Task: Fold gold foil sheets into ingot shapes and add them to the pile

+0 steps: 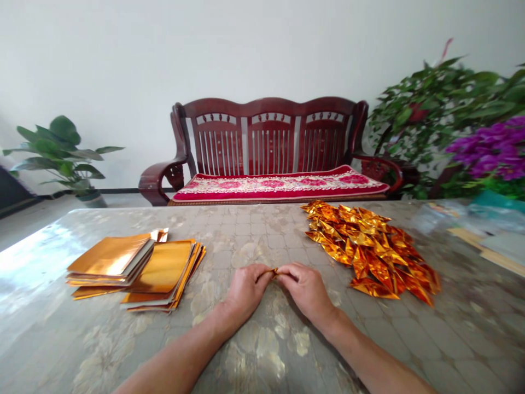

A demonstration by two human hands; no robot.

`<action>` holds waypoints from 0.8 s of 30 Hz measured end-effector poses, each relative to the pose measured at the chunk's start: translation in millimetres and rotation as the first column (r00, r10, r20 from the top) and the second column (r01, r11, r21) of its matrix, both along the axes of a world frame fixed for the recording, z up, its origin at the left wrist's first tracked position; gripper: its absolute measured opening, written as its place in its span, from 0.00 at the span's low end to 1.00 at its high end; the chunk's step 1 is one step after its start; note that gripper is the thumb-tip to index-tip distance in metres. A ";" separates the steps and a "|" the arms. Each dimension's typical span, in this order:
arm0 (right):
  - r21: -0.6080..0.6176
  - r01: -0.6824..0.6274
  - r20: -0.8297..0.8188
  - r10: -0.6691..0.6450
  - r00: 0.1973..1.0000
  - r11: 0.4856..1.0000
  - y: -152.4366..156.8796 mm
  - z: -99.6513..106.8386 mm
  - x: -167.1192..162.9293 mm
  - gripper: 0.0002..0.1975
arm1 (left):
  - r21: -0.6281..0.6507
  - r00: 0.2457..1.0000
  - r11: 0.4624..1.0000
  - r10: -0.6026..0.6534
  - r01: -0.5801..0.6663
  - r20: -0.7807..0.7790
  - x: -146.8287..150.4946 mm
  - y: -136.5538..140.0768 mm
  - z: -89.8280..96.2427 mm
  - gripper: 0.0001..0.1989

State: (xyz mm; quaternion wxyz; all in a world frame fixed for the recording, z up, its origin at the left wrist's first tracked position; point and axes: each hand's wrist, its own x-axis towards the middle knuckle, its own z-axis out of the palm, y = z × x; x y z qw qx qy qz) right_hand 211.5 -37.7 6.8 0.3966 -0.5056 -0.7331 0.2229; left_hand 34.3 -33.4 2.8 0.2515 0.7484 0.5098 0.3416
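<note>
My left hand [248, 284] and my right hand [304, 285] meet above the middle of the table, thumbs and fingers pinched. Between them they hold a small piece of gold foil paper [275, 271], mostly hidden by the fingertips. To the left lie two overlapping stacks of flat gold foil paper sheets [166, 266], some edges showing grey. A heap of folded, pointed gold foil paper pieces [371, 246] spreads out to the right of my right hand.
The table [254, 230] has a patterned, glossy cover. Clear plastic bags [438, 215] and flat card-like pieces [502, 246] lie at its right edge. A wooden bench [268, 137] stands behind, flanked by a potted plant [65, 145] and purple flowers [492, 145].
</note>
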 end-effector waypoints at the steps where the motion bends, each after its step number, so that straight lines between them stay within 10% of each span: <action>1: 0.001 -0.001 -0.011 0.001 1.000 1.000 -0.3 -0.3 -0.4 0.08 | -0.005 1.000 1.000 0.008 -0.008 0.008 1.1 -0.6 0.7 0.14; 24: 0.048 0.034 -0.058 -0.031 0.998 0.998 -1.7 -0.8 -2.9 0.08 | 0.012 0.999 1.000 0.026 -0.026 -0.021 4.9 -3.2 3.4 0.14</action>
